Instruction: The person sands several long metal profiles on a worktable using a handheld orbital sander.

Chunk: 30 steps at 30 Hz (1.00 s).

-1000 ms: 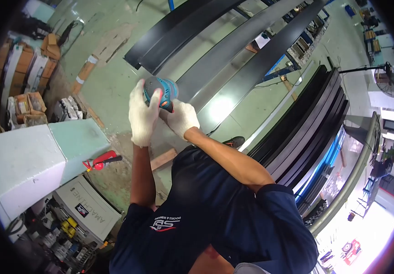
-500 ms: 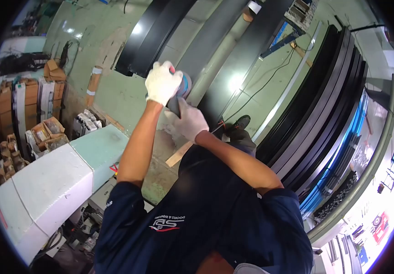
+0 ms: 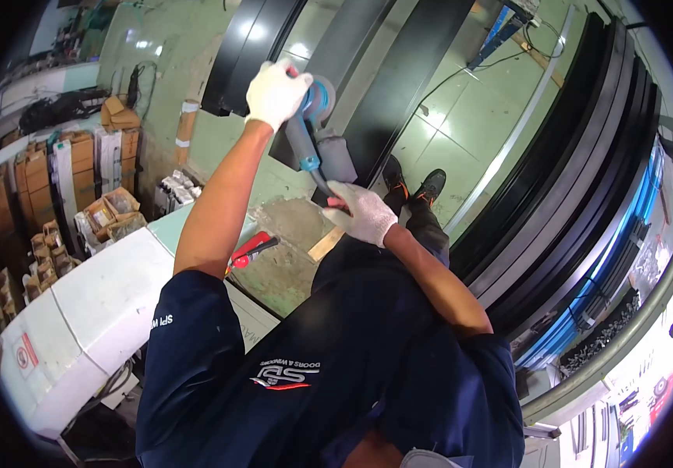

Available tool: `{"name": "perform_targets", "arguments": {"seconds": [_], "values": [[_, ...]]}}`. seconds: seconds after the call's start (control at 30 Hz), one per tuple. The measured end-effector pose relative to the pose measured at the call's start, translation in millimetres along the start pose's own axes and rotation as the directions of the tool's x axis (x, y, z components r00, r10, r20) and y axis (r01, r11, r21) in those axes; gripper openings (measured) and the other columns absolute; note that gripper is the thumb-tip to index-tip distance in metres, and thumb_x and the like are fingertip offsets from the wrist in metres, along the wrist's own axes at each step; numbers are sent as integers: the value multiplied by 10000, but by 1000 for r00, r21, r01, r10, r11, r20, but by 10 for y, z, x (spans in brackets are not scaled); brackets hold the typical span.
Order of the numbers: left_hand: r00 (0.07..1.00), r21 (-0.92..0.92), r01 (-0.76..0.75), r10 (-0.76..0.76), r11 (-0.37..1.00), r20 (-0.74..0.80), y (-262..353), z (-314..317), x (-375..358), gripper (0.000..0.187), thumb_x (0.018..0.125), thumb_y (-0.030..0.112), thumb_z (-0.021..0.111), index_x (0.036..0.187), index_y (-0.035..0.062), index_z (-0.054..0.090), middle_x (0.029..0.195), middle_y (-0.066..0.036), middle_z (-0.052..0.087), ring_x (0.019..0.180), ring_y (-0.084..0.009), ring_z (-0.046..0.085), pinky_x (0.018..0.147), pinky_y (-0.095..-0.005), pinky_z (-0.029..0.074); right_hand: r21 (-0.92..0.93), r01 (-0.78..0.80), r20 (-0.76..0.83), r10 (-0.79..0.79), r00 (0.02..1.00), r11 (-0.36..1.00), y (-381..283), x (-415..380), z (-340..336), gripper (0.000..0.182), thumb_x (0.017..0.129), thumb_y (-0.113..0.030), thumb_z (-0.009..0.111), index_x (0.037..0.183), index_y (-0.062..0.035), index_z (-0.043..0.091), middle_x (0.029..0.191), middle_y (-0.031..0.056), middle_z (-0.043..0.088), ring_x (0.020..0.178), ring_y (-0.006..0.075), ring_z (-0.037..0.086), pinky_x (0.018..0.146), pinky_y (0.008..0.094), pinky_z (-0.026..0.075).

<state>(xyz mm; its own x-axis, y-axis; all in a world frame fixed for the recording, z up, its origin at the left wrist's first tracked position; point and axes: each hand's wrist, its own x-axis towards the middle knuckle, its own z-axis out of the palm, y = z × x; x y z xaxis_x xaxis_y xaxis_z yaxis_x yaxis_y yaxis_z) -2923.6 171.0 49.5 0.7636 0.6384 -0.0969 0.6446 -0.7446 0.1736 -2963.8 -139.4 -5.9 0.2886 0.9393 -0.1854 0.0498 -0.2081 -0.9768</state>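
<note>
My left hand (image 3: 276, 95), in a white knit glove, is closed round the head of a blue and grey sander (image 3: 302, 142). The tool's round pad (image 3: 322, 99) faces right, and a grey dust bag (image 3: 337, 157) hangs from its side. My gloved right hand (image 3: 364, 214) is closed at the lower end of the tool, around the dark cord (image 3: 321, 183) that leaves the body. Just beyond the sander lie long dark grey metal profiles (image 3: 410, 74), and black glossy ones (image 3: 247, 54) are beside my left hand.
Long black and grey profiles (image 3: 559, 187) are stacked along the right. A red-handled tool (image 3: 249, 249) lies below my left forearm. Boxed goods (image 3: 110, 212) and a white-wrapped long bundle (image 3: 106, 288) stand to the left. A cable (image 3: 461, 72) crosses the tiled floor near my shoes (image 3: 428, 187).
My right hand has moved from the sander's body down and right to its cord. The sander has turned so its body and dust bag show, and my view has shifted.
</note>
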Motion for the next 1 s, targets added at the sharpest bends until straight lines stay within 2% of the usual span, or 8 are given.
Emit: {"name": "perform_targets", "arguments": {"seconds": [0.23, 0.33, 0.5, 0.57, 0.63, 0.8, 0.87, 1.0], "values": [[977, 18, 207, -207, 978, 50, -541, -44, -936, 409, 879, 502, 814, 1019, 124, 748, 1133, -225, 701, 1084, -464, 730, 967, -545, 584, -98, 29, 526, 27, 850, 995, 45, -131, -94, 632, 1038, -367, 691, 1589, -69, 605, 1383, 201, 741, 1319, 397, 692, 1152, 471, 533], [957, 41, 281, -283, 959, 60, -535, -56, -1085, 406, 880, 506, 807, 1012, 126, 753, 1130, -225, 705, 1079, -463, 735, 968, -548, 587, -121, 135, 565, -43, 824, 983, 168, -169, -118, 626, 1032, -349, 684, 1591, -77, 613, 1440, 196, 728, 1362, 395, 676, 1184, 462, 523], [969, 37, 237, -239, 971, 61, -139, -49, -794, 399, 885, 500, 805, 1008, 123, 762, 1139, -233, 706, 1077, -468, 740, 962, -554, 592, -29, -46, 395, 54, 917, 999, 405, -491, -442, 486, 1029, -374, 739, 1430, -100, 742, 1240, 172, 780, 1203, 376, 743, 1065, 466, 572], [975, 26, 209, -210, 978, 75, 42, -50, -475, 406, 906, 513, 779, 1053, 134, 791, 1174, -242, 713, 1104, -465, 744, 1002, -545, 591, -167, -9, 281, 56, 958, 986, 623, -644, -573, 490, 1010, -361, 772, 1427, -106, 739, 1200, 181, 777, 1161, 390, 740, 1030, 485, 580], [992, 67, 114, -117, 991, 37, 159, -9, -84, 478, 902, 554, 756, 1062, 106, 810, 1200, -237, 737, 1116, -459, 752, 1030, -533, 595, -225, -135, 138, 169, 976, 965, 766, -786, -722, 432, 1012, -310, 760, 1383, -90, 757, 1208, 190, 785, 1156, 393, 747, 1024, 478, 589], [996, 66, 36, -41, 997, 79, 442, 0, 930, 520, 890, 547, 732, 1115, 82, 789, 1102, -212, 812, 1091, -409, 778, 974, -511, 602, -58, -436, -229, 413, 881, 898, 1235, -976, -967, 348, 1002, -198, 774, 1316, -46, 779, 1176, 177, 804, 1092, 344, 787, 971, 401, 604], [999, -15, -18, 18, 1000, -31, 780, -305, 945, 431, 917, 435, 728, 1084, 51, 835, 1121, -243, 822, 1105, -446, 780, 992, -528, 611, -25, -446, -352, 410, 842, 895, 1526, -1004, -846, 335, 1005, -196, 773, 1304, -48, 785, 1221, 181, 806, 1144, 348, 783, 1000, 413, 599], [998, 14, -55, 55, 998, 7, 635, -198, 1092, 484, 884, 477, 785, 1119, 56, 823, 1159, -235, 825, 1138, -426, 784, 1007, -523, 616, -97, -472, -410, 397, 821, 877, 1627, -997, -650, 360, 1000, -198, 775, 1337, -69, 783, 1282, 178, 803, 1224, 365, 763, 1062, 434, 585]]}}
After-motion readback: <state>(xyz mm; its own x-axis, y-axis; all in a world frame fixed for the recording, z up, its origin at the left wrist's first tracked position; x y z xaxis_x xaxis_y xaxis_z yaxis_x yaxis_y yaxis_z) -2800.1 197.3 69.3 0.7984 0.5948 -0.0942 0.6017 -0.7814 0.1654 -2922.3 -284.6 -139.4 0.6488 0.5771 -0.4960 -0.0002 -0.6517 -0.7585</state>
